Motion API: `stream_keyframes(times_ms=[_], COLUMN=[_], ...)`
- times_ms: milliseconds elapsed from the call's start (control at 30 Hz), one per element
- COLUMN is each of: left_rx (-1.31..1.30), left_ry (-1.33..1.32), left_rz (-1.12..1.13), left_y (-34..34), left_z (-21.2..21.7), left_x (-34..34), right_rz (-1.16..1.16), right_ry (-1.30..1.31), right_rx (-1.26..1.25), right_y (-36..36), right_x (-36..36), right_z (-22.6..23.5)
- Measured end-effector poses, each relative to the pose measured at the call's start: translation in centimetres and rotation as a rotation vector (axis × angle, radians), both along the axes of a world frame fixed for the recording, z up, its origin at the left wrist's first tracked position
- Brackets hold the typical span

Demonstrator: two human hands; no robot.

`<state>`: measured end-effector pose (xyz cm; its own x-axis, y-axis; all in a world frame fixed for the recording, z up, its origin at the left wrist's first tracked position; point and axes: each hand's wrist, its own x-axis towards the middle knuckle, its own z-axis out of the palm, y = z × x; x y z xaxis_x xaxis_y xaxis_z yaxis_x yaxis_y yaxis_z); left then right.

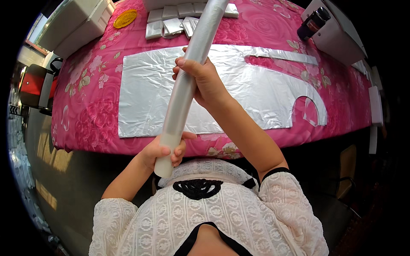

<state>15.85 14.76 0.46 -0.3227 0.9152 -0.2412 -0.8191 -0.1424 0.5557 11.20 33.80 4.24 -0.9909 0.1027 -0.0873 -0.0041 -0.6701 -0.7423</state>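
A long roll of translucent whitish plastic film [181, 98] slants across the view, its near end close to my body and its far end over the back of the table. My left hand [160, 151] is closed around the roll's lower end. Higher up, my right hand [205, 79] wraps round its middle. Beneath the roll, a silvery plastic sheet [147, 91] lies flat and creased on the table. At its right side the sheet has strap-like strips and a rounded cutout, like an apron.
A pink floral cloth [92, 113] covers the table. Several clear-wrapped packets [171, 26] lie at the back, with a yellow disc [125, 18] to their left. White boxes [81, 32] stand back left. A dark bottle [314, 23] and another white box [337, 32] are back right.
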Motion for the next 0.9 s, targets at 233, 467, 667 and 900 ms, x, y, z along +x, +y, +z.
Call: stream_keyframes(times_ms=[233, 467, 667, 900], left_rx=[-0.055, -0.107, -0.247, -0.075], left_ry=[0.068, 0.131, 0.267, 0.300], left_rz=[-0.011, -0.046, -0.010, -0.094], left_y=[1.8, 1.9, 2.5, 2.0], left_z=[0.6, 1.0, 1.5, -0.3], left_x=[1.3, 1.7, 1.9, 1.3], right_rz=[0.006, 0.007, 0.024, 0.038], right_ry=[0.068, 0.115, 0.077, 0.107], right_rx=[-0.026, -0.095, -0.120, -0.096], right_y=[0.5, 2.0, 2.2, 1.9], right_x=[3.8, 4.2, 4.3, 4.3], right_z=[-1.2, -1.3, -1.7, -2.4])
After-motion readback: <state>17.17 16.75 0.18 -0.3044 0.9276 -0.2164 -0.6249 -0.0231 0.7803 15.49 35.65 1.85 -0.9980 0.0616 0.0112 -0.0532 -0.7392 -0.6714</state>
